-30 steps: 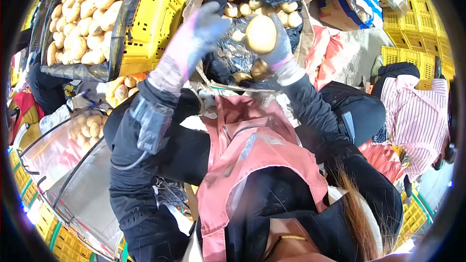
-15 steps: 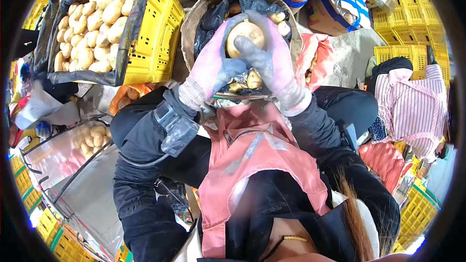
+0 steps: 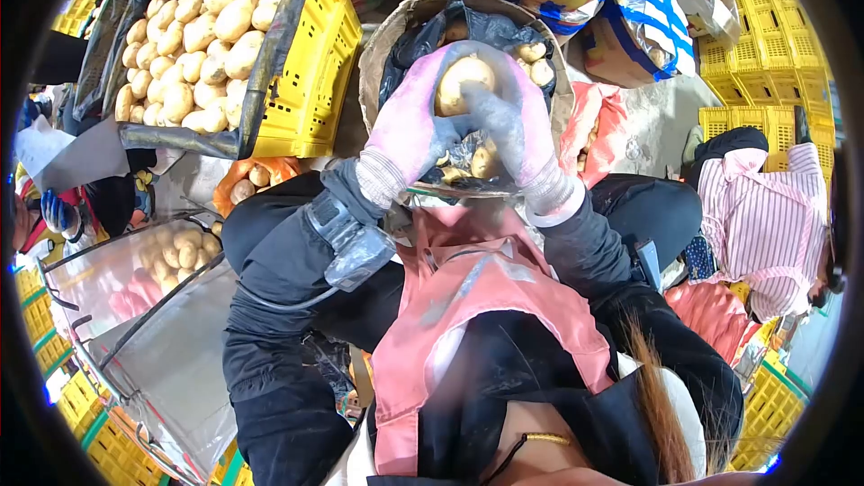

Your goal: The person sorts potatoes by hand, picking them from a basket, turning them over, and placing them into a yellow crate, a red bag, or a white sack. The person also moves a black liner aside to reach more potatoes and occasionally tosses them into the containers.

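A large pale potato [image 3: 464, 83] is held between my two gloved hands, above a round container [image 3: 371, 63] lined with black plastic. My left hand [image 3: 416, 117] wraps the potato's left side in a pink and grey glove. My right hand [image 3: 511, 117] closes round its right side, the thumb lying across the lower front. Below and behind the hands, more potatoes [image 3: 533, 63] show inside the container.
At the upper left stands a yellow crate [image 3: 310, 54] full of potatoes. An orange bag [image 3: 236, 182] and a red mesh bag [image 3: 601, 121] flank the container. Taped boxes [image 3: 621, 40] are behind. A person in stripes [image 3: 765, 207] is at the right, and a co-worker's blue-gloved hand [image 3: 56, 212] at the left.
The whole view has shifted, so the crate and container appear slightly lower and farther right. Both hands still hold the potato, which has turned a little. A co-worker's blue glove shows more clearly.
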Tool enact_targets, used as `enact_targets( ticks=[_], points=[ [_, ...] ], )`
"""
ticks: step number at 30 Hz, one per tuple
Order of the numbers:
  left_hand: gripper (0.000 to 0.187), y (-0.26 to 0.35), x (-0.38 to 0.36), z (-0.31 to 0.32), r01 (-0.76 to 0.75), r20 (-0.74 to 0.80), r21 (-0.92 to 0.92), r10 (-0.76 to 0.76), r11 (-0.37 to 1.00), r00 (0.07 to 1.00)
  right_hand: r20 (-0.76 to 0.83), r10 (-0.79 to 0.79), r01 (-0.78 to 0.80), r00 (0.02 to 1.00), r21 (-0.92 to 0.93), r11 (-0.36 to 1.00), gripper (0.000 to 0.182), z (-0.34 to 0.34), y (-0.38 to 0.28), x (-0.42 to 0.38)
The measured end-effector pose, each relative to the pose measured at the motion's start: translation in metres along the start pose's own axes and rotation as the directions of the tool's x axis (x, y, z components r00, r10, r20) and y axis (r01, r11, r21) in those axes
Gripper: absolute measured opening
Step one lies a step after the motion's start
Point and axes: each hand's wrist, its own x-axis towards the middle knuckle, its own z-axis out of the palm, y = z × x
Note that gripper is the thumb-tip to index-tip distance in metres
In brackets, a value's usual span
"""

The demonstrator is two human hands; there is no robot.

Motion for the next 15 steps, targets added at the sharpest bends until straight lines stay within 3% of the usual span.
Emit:
enact_targets(
  ticks=[4, 8, 10, 11, 12, 13, 14, 15],
  points=[
    [0.074, 0.005, 0.002, 0.000, -0.020, -0.004, 0.086, 0.020, 0.996, 1.000, -0.003, 0.027, -0.027, 1.000, 0.053, 0.998, 0.038, -0.004, 0.004, 0.002],
    [0.073, 0.005, 0.005, 0.001, -0.083, 0.021, 0.031, 0.082, 0.996, 0.996, -0.038, 0.108, -0.106, 0.993, 0.045, 0.993, 0.045, -0.018, 0.015, 0.005],
    [0.066, 0.011, 0.003, 0.004, -0.058, -0.023, 0.148, 0.062, 0.987, 0.998, 0.005, 0.162, -0.159, 0.987, 0.198, 0.967, 0.053, -0.012, 0.014, 0.000],
    [0.061, 0.014, 0.001, 0.007, -0.043, -0.064, 0.257, 0.062, 0.965, 0.996, 0.021, 0.060, -0.062, 0.998, 0.129, 0.990, 0.051, -0.007, 0.015, -0.002],
    [0.061, 0.014, 0.000, 0.010, -0.040, -0.063, 0.257, 0.058, 0.965, 0.996, 0.021, 0.063, -0.065, 0.998, 0.130, 0.989, 0.051, -0.004, 0.017, -0.004],
    [0.059, 0.014, -0.002, 0.014, -0.045, -0.066, 0.520, 0.093, 0.853, 0.993, 0.000, 0.168, -0.168, 0.986, 0.081, 0.983, 0.049, -0.002, 0.018, -0.007],
    [0.057, 0.014, -0.003, 0.017, -0.043, -0.061, 0.741, 0.131, 0.670, 0.990, -0.030, 0.170, -0.164, 0.985, 0.128, 0.978, 0.047, 0.000, 0.026, -0.006],
    [0.057, 0.009, -0.003, 0.019, -0.107, -0.062, 0.744, 0.228, 0.660, 0.972, -0.060, 0.171, -0.158, 0.983, 0.175, 0.972, 0.046, 0.003, 0.034, -0.005]
  ],
)
